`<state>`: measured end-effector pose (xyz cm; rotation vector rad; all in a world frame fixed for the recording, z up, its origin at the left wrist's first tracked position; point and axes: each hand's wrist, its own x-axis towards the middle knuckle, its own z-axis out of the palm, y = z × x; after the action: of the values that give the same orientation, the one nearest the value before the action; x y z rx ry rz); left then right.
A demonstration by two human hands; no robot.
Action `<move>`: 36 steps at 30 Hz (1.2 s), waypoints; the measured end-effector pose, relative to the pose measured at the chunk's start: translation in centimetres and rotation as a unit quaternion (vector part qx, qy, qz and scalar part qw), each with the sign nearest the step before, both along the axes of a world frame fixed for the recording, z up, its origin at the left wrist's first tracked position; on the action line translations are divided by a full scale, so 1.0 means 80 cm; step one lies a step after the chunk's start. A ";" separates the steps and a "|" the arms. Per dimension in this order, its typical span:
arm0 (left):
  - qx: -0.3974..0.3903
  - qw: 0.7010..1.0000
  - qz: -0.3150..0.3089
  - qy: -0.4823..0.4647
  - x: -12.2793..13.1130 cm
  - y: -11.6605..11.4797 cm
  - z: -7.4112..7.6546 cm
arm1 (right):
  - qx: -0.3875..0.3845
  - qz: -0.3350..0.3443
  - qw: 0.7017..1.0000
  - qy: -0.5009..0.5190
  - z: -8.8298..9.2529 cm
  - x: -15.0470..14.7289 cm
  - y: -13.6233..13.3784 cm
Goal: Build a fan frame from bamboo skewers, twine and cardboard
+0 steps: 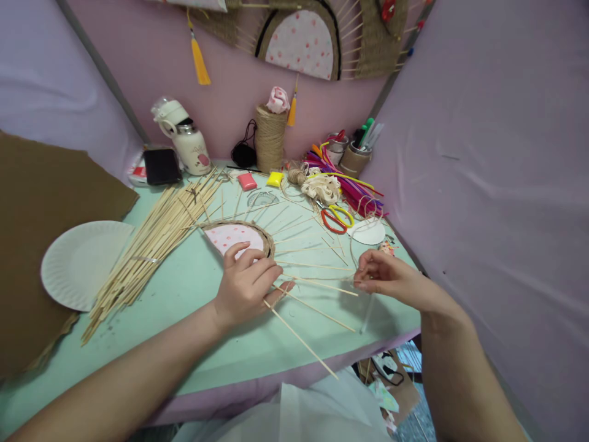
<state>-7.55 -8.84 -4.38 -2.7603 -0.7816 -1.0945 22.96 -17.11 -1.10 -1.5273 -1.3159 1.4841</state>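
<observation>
A half-round craft piece [232, 235] lies on the table. Its middle is pink-dotted white, its curved rim is bound in brown twine with a black line, and thin wooden sticks [306, 341] fan out from it. My left hand [246, 285] grips the near end of this rim, thumb among the stick bases and fingers over the top. To the right, past the stick tips, my right hand [389, 279] pinches a thin strand of twine [324, 279]. The strand runs taut back toward my left fingers; another length loops up behind my right hand.
A bundle of sticks [151, 245], a paper plate [78, 264] and brown cardboard [50, 184] lie left. Behind stand a bottle [191, 147] and a twine-wrapped roll [270, 138]. Scissors [334, 221], pipe cleaners [363, 199] and a pen holder [354, 161] are back right. Fabric walls enclose the table.
</observation>
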 end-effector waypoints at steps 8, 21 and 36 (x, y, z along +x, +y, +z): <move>-0.011 1.000 0.003 0.011 -0.001 -0.001 -0.001 | 0.157 -0.165 0.971 -0.067 -0.019 -0.016 0.026; 0.055 0.997 -0.011 -0.045 0.002 0.009 -0.001 | 0.102 -0.203 0.970 -0.082 -0.061 -0.027 0.055; 0.051 0.996 -0.038 -0.056 0.004 0.002 0.004 | 0.170 -0.237 0.952 -0.089 -0.093 -0.081 0.108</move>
<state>-7.24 -8.68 -4.03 -2.6843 -0.6181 -1.2747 16.51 -8.44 -8.56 -1.6213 -1.1236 0.7912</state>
